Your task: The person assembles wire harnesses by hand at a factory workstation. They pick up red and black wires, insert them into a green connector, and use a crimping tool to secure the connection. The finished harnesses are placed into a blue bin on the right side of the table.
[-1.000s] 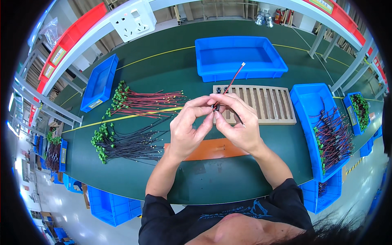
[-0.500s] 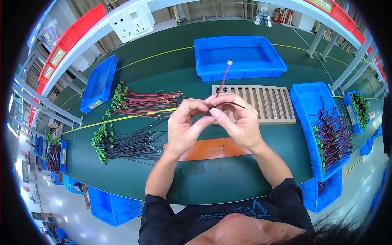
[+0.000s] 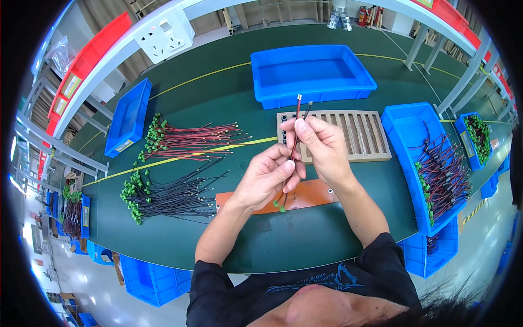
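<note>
Both hands are now lifting a red and a black wire [image 3: 294, 143] upright together above the counter [image 3: 218, 103], at twelve o'clock from the orange plate [image 3: 310, 193]: left hand [image 3: 267, 182] pinching low, right hand [image 3: 321, 147] pinching higher, ends now aligned for pairing.

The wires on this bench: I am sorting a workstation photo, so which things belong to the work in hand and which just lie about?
In hand:
- red and black wire pair, pinched by left hand and right hand
- red wire bundle
- black wire bundle
- slotted tray
- orange plate
- bin of paired wires

Lying about:
- empty blue tray
- small blue bin
- white socket block
</note>
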The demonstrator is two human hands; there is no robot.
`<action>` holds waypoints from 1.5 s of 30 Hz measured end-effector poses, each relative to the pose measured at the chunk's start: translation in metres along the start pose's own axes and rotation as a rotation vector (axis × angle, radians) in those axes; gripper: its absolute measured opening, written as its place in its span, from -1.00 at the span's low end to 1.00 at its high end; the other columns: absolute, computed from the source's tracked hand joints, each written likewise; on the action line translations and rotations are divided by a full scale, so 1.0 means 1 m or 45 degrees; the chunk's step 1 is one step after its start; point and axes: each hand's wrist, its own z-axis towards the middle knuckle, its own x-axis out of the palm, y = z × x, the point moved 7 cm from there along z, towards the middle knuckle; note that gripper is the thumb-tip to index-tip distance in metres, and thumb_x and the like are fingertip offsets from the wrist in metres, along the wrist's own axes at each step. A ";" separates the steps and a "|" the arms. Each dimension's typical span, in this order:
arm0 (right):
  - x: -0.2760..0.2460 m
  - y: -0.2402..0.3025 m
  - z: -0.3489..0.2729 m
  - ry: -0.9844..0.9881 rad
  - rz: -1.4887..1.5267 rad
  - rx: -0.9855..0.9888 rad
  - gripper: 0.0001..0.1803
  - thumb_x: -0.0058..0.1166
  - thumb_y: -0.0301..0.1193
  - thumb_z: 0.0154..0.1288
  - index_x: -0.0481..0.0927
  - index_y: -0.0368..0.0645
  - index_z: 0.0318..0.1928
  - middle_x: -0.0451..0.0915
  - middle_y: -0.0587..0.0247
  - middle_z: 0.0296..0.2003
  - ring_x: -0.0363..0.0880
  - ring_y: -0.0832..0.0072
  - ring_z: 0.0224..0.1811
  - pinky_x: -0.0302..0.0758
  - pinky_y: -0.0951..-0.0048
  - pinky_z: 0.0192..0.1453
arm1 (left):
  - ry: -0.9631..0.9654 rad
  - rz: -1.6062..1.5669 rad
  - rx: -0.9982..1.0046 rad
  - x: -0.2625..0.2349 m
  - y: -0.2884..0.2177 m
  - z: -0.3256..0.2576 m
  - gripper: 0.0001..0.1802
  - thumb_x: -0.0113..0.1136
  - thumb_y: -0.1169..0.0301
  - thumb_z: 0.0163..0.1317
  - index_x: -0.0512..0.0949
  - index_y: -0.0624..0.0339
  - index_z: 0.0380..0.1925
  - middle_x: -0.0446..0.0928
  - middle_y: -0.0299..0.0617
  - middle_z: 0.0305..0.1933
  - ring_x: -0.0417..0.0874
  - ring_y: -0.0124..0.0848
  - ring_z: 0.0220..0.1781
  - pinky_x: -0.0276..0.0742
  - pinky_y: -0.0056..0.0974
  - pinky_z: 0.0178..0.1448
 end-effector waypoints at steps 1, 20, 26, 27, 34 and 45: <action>-0.001 0.000 0.000 0.004 -0.017 0.019 -0.70 0.02 -0.30 0.63 0.68 -0.31 -0.03 0.66 0.31 -0.30 0.55 0.64 -0.33 0.53 0.55 -0.19 | 0.016 0.089 -0.008 0.005 0.003 -0.001 -0.71 0.04 0.28 0.61 0.47 0.27 0.10 0.57 -0.18 -0.32 0.38 -0.57 -0.49 0.34 -0.45 -0.37; -0.038 -0.012 0.020 -0.289 0.601 -0.022 -0.68 -0.05 -0.23 0.66 0.54 -0.28 0.00 0.41 0.35 -0.50 0.50 0.46 -0.42 0.58 0.33 -0.26 | -0.061 -0.207 -0.115 0.010 0.062 -0.014 -0.52 -0.23 0.01 0.67 0.46 0.22 0.05 0.45 -0.28 -0.44 0.10 -0.61 -0.57 0.06 -0.44 -0.47; -0.038 -0.016 0.017 -0.258 0.595 0.114 -0.35 -0.03 -0.13 0.64 0.17 -0.28 0.48 0.56 -0.12 0.18 0.64 0.20 0.16 0.63 0.19 0.19 | -0.080 -0.176 -0.024 0.010 0.045 -0.003 -0.54 -0.28 0.06 0.69 0.44 0.22 0.09 0.47 -0.23 -0.40 0.13 -0.59 -0.55 0.12 -0.41 -0.47; -0.034 -0.020 0.018 -0.290 0.532 0.108 -0.32 -0.03 -0.12 0.64 0.13 -0.27 0.50 0.55 -0.13 0.20 0.63 0.19 0.19 0.63 0.18 0.20 | -0.057 -0.146 0.012 0.009 0.042 -0.002 -0.54 -0.26 0.05 0.69 0.44 0.21 0.10 0.50 -0.22 -0.38 0.15 -0.59 -0.54 0.14 -0.41 -0.45; -0.019 -0.024 0.014 0.000 0.442 0.347 -0.51 0.02 -0.12 0.61 0.59 -0.32 0.18 0.70 0.10 -0.09 0.71 0.37 -0.06 0.63 0.33 0.08 | -0.104 0.010 0.091 0.003 0.034 -0.002 -0.60 -0.20 0.08 0.68 0.45 0.16 0.09 0.52 -0.21 -0.31 0.16 -0.60 -0.53 0.17 -0.42 -0.41; -0.011 -0.027 0.010 -0.033 0.406 0.178 -0.68 0.02 -0.25 0.62 0.56 -0.25 -0.25 0.47 0.38 -0.51 0.45 0.58 -0.43 0.51 0.50 -0.27 | -0.073 -0.008 -0.055 0.007 0.038 -0.005 -0.50 -0.31 -0.05 0.67 0.44 0.14 -0.07 0.18 -0.39 -0.58 0.06 -0.61 -0.61 0.01 -0.44 -0.51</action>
